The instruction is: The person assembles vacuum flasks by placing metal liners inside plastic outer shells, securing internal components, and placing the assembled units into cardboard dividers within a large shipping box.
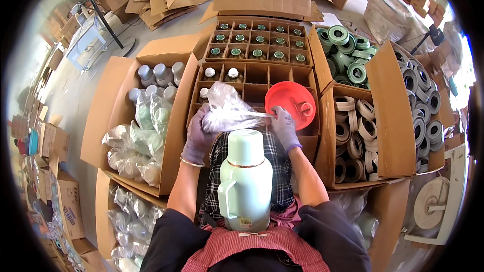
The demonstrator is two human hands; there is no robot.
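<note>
Both hands are busy with a clear, crinkly plastic bag (229, 113), stretched sideways just above and beyond a pale green thermos (246, 186). The left hand (199, 130), in a purplish-grey glove, has hold of the bulky bunched end, and the right hand (285, 127), gloved the same, is pinching the other end, which is pulled thin. The thermos is upright at the person's lap, cap on, handle off to the left, in front of a red checked apron (227, 246); honestly can't tell what its base is sitting on from this angle. Right by the right hand there's a red bowl (277, 96) with red-handled scissors (304, 109) in it, sitting over a divided cardboard box (254, 93) that has a few white-capped bottles (233, 73) in its left slots. Over on the left is an open carton (107, 102) with grey-topped containers (163, 74) and stuff wrapped in plastic. On the right you've got boxes of green rings (357, 72), cream rings (366, 129) and grey ones.
</note>
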